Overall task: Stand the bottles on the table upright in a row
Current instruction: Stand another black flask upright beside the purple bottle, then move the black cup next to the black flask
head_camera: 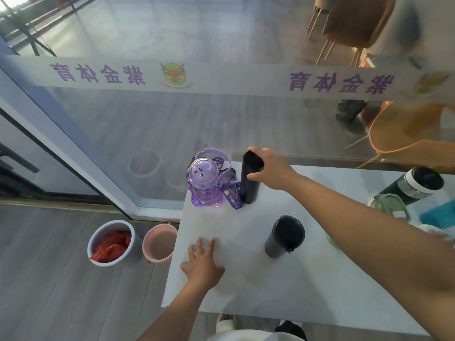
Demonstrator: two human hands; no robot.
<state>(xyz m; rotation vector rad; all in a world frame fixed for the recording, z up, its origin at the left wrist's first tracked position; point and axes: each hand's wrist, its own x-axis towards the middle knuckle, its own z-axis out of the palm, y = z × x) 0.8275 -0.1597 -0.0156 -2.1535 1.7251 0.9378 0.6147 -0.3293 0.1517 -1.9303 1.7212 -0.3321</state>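
A purple see-through bottle (204, 184) with a domed lid and a strap stands upright at the far left corner of the white table (307, 279). Right beside it stands a tall dark slim bottle (250, 188), and my right hand (267, 168) is closed around its top. A dark grey tumbler (283, 236) with a black lid stands upright nearer to me. A dark green bottle (413, 185) with a white band lies tilted at the far right. My left hand (202, 264) rests flat on the table with fingers spread, holding nothing.
A glass wall runs right behind the table's far edge. On the floor to the left stand a grey bin (110, 242) with red contents and a pink bin (158, 242). A clear green-rimmed box (391, 205) and a teal object (440, 215) sit at the table's right.
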